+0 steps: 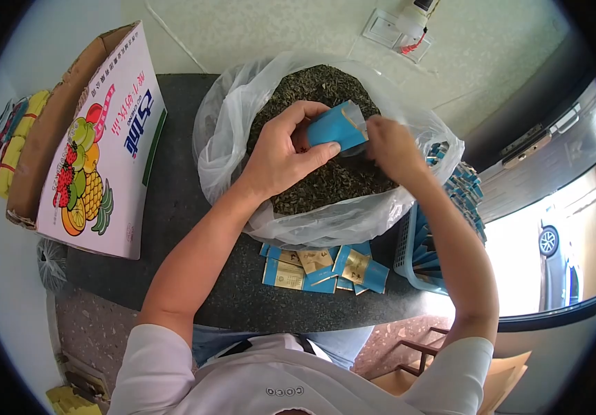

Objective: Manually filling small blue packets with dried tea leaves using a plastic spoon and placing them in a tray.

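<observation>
My left hand holds a small blue packet with gold trim, its mouth towards the right. A translucent liner shows at that mouth. Close beside it is my right hand, blurred, with its fingertips hidden, so I cannot tell whether they hold anything. Both hands are over a clear plastic bag filled with dried, dark green leaves. Several blue and gold packets lie flat in an overlapping group on the dark speckled countertop, between the bag and my body.
A pale blue plastic basket packed with blue packets stands right of the bag, under my right forearm. At left is an open cardboard carton with fruit pictures. Sockets are on the back wall; a window is at right.
</observation>
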Demonstrator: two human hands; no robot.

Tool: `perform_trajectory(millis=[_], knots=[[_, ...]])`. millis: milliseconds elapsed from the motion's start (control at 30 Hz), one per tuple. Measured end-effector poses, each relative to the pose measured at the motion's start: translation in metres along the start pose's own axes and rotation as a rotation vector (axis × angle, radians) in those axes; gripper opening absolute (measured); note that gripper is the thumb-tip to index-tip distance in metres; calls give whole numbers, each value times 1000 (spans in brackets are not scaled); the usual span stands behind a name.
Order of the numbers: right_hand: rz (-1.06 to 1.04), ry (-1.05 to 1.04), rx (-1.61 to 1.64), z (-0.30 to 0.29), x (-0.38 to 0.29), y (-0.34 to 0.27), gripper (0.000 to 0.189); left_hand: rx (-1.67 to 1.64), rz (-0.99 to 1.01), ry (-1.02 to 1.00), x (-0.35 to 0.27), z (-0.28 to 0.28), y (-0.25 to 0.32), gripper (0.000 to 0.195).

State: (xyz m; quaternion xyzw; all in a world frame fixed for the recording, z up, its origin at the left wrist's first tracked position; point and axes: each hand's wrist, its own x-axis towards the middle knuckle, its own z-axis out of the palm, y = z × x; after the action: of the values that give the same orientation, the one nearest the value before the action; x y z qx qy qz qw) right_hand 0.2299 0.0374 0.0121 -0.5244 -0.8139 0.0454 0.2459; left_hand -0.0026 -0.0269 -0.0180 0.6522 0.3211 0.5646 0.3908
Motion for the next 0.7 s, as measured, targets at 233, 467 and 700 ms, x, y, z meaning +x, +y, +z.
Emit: perform_trajectory(millis=[233, 467, 700], knots=[[331, -242, 719, 37, 6, -32, 28, -29, 45, 22, 1, 0, -7, 49], [452, -68, 863, -16, 1, -26, 32, -64, 74, 99, 3, 5, -8, 47], [349, -8, 953, -73, -9, -27, 33, -10, 47, 107, 2, 3, -5, 46]])
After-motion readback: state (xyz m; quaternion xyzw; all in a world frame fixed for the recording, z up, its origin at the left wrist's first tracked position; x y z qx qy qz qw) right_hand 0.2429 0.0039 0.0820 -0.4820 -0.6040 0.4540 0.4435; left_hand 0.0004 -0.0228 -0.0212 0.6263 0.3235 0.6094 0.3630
